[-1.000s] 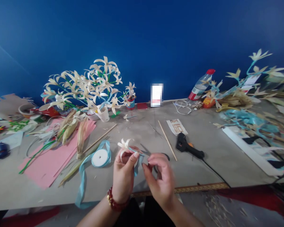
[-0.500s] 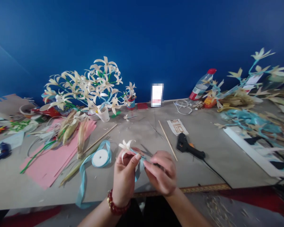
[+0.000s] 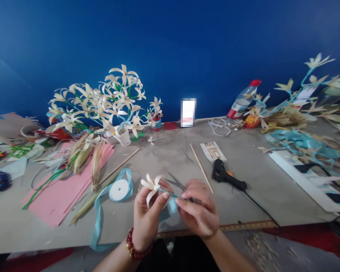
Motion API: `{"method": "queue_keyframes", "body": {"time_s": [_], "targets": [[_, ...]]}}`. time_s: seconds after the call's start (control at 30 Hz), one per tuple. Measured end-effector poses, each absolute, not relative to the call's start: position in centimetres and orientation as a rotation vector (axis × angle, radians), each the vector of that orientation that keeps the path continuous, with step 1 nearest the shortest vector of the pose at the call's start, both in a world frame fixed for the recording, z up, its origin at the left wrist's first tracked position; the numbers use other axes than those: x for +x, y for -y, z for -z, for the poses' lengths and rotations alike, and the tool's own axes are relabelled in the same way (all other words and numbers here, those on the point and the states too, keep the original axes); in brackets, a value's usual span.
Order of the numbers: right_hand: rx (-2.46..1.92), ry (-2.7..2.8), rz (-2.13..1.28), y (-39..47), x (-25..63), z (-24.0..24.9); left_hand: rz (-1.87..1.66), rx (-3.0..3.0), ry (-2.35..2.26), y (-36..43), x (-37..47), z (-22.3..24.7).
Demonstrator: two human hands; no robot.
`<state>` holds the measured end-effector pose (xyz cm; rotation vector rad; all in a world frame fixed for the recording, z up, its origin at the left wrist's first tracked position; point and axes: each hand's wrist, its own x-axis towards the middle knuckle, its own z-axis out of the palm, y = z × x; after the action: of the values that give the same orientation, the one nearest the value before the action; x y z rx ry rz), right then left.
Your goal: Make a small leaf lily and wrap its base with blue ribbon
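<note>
My left hand (image 3: 147,215) pinches a small cream paper flower (image 3: 150,185) by its base, just above the table's front edge. A thin stem wrapped in light blue ribbon (image 3: 172,204) runs from the flower to my right hand (image 3: 200,213), whose fingers are closed on the stem. The ribbon trails down to the left to a white ribbon spool (image 3: 119,189) lying on the table. Scissors (image 3: 177,184) lie on the table just behind my hands.
A black glue gun (image 3: 226,175) with its cord lies to the right, a wooden stick (image 3: 201,167) beside it. A cup of cream flowers (image 3: 110,105) stands at back left, pink paper (image 3: 65,185) at left, flower branches (image 3: 297,113) at right.
My right hand has closed in on the stem and turned over it. The flower has tipped slightly and both hands have dropped a little in the view.
</note>
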<state>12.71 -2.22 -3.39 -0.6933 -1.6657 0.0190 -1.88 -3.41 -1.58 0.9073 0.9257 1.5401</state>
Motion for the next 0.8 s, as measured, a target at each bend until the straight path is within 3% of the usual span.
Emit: {"method": "queue_keyframes", "body": {"time_s": [0.27,0.8], "targets": [[-0.639,1.62,-0.177,2.1,12.4,3.2,-1.535,1.038,-0.839,3.3,-2.2,2.1],[-0.554,1.599,-0.083,2.9,12.0,1.5,-1.505,1.468,-0.62,3.0,-3.2,1.4]]}}
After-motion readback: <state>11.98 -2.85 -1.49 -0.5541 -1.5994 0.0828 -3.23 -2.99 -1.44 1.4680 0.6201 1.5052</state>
